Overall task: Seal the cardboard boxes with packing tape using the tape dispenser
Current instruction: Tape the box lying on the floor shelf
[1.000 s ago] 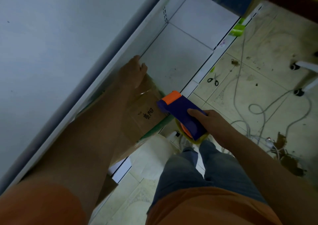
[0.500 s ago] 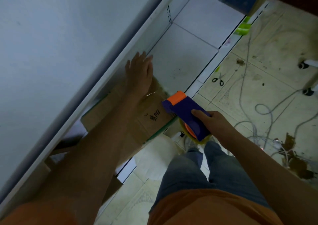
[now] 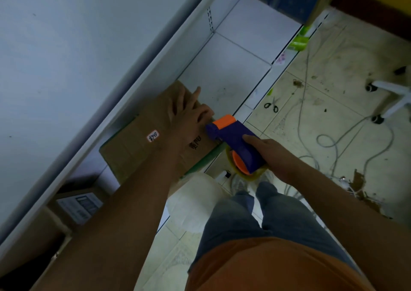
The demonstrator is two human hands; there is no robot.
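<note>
Left hand [image 3: 189, 115] lies open, flat on the brown cardboard box [image 3: 142, 144] on the white shelf [image 3: 233, 68]; right hand [image 3: 269, 155] grips the purple-and-orange tape dispenser [image 3: 235, 144], light, rigid, best held by its body.

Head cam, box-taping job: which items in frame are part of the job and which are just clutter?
In use:
- cardboard box on the shelf, left hand flat on it
- tape dispenser, gripped in the right hand

Lying about:
- scissors on the floor
- loose cables
- chair base
- labelled box lower on the shelf
</note>
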